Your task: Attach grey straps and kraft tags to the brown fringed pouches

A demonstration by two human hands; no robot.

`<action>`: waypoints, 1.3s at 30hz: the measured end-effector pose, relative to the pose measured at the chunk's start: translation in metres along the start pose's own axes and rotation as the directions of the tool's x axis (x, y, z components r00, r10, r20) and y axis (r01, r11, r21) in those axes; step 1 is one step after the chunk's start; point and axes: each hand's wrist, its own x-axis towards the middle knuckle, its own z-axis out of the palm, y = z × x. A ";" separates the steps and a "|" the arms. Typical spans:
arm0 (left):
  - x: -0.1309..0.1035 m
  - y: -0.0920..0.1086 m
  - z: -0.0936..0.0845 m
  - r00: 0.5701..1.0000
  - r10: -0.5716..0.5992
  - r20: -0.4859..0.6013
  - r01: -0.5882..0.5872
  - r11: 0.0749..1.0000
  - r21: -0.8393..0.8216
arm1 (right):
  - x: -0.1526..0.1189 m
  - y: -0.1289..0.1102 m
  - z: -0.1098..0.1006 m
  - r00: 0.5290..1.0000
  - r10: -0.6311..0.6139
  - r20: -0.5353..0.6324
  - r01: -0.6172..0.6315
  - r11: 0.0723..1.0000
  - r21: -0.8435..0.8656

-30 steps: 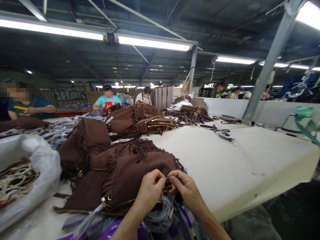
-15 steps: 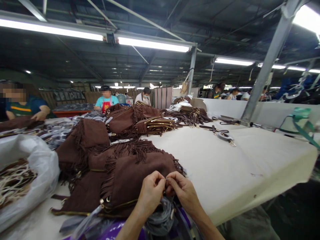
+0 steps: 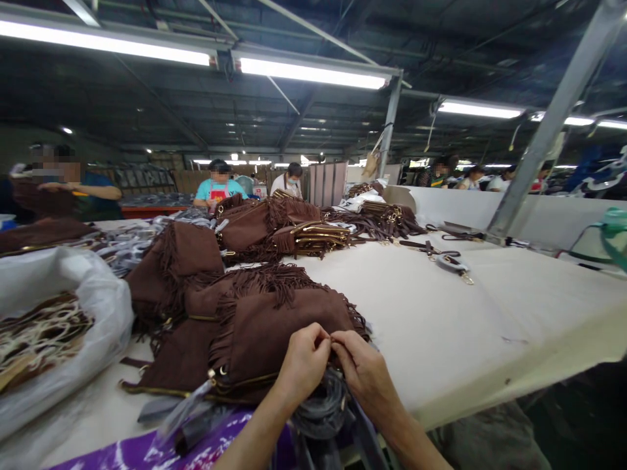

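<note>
My left hand (image 3: pixel 307 361) and my right hand (image 3: pixel 361 369) meet at the fingertips over the near right corner of a brown fringed bag (image 3: pixel 281 326). Both are closed in a pinch; whatever lies between the fingers is too small to make out. Just below them hangs a coiled grey strap in clear plastic (image 3: pixel 321 408). The bag has a gold zip along its front edge and lies against other brown fringed pieces (image 3: pixel 191 251) to its left.
At the left stands a white plastic bag (image 3: pixel 105 307) of cords. Stacked brown bags (image 3: pixel 249 225) lie farther back. On the white table (image 3: pixel 441 339) rest straps with a clip (image 3: pixel 453 264). A metal post (image 3: pixel 533 137) rises at the right. Several people work beyond.
The view has shifted, so the table things appear farther right. My hands stay pinched together at the bag's corner. At the far left, a person has raised a brown piece.
</note>
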 end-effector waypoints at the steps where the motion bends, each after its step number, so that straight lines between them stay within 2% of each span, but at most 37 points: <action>1: 0.001 -0.001 -0.001 1.000 -0.010 0.023 0.011 0.999 -0.030 | -0.007 -0.005 -0.002 0.999 -0.038 -0.009 0.037 0.998 -0.051; 2: 0.001 -0.003 -0.003 0.999 -0.024 0.045 0.026 0.998 -0.055 | -0.015 -0.010 -0.005 0.996 -0.083 0.019 0.084 0.990 -0.113; 4: 0.000 -0.006 -0.008 0.994 -0.058 0.096 0.068 0.992 -0.106 | -0.033 -0.018 -0.007 0.972 -0.139 0.189 0.180 0.959 -0.221; 6: -0.006 -0.008 -0.018 0.989 -0.063 0.133 0.080 0.989 -0.121 | -0.049 -0.019 -0.005 0.924 -0.096 0.370 0.213 0.933 -0.289; 7: -0.010 -0.008 -0.025 0.992 -0.023 0.125 0.035 0.995 -0.097 | -0.055 -0.017 -0.003 0.907 -0.051 0.417 0.196 0.929 -0.313; 9: -0.023 -0.008 -0.046 0.983 0.150 0.105 -0.157 0.986 0.057 | -0.062 -0.011 0.001 0.901 0.030 0.433 0.127 0.935 -0.330; 11: -0.038 -0.011 -0.070 0.931 0.330 0.153 -0.364 0.871 0.332 | -0.064 -0.004 0.000 0.904 0.057 0.425 0.072 0.957 -0.282; 12: -0.044 -0.014 -0.082 0.911 0.361 0.198 -0.412 0.781 0.470 | -0.064 -0.002 -0.002 0.908 0.053 0.416 0.056 0.967 -0.247; 15: -0.056 -0.026 -0.105 0.900 0.332 0.282 -0.424 0.522 0.740 | -0.061 0.001 -0.018 0.935 0.033 0.354 0.031 0.984 -0.174; 17: -0.054 -0.034 -0.111 0.894 0.318 0.315 -0.433 0.435 0.789 | -0.059 -0.001 -0.032 0.945 0.016 0.326 0.035 0.988 -0.149; 18: -0.051 -0.035 -0.113 0.899 0.307 0.314 -0.425 0.431 0.796 | -0.058 -0.002 -0.038 0.943 0.002 0.332 0.046 0.989 -0.137; 21: -0.037 -0.024 -0.114 0.945 0.263 0.195 -0.313 0.550 0.774 | -0.057 -0.012 -0.047 0.909 -0.037 0.416 0.089 0.990 -0.107; 23: -0.030 -0.008 -0.115 0.961 0.261 0.090 -0.246 0.660 0.710 | -0.056 -0.021 -0.044 0.882 -0.063 0.467 0.120 0.988 -0.093; 25: -0.025 0.012 -0.118 0.962 0.269 0.041 -0.234 0.739 0.631 | -0.050 -0.032 -0.035 0.871 -0.096 0.482 0.167 0.980 -0.106; 27: -0.024 0.029 -0.120 0.964 0.262 0.044 -0.240 0.788 0.567 | -0.035 -0.041 -0.022 0.902 -0.110 0.417 0.207 0.959 -0.195; 29: -0.025 0.040 -0.120 0.968 0.244 0.063 -0.240 0.819 0.521 | -0.010 -0.048 -0.007 0.942 -0.070 0.328 0.198 0.905 -0.376; 32: -0.025 0.045 -0.121 0.974 0.214 0.073 -0.223 0.849 0.479 | 0.029 -0.055 0.021 0.960 0.074 0.270 0.135 0.724 -0.677; 34: -0.024 0.041 -0.122 0.978 0.196 0.068 -0.205 0.870 0.449 | 0.043 -0.058 0.039 0.955 0.127 0.267 0.128 0.635 -0.761; 36: -0.024 0.037 -0.126 0.982 0.176 0.061 -0.186 0.895 0.405 | 0.043 -0.060 0.050 0.952 0.111 0.285 0.157 0.623 -0.767; 39: -0.028 0.035 -0.133 0.987 0.153 0.049 -0.160 0.919 0.360 | 0.026 -0.061 0.046 0.930 0.069 0.361 0.242 0.623 -0.743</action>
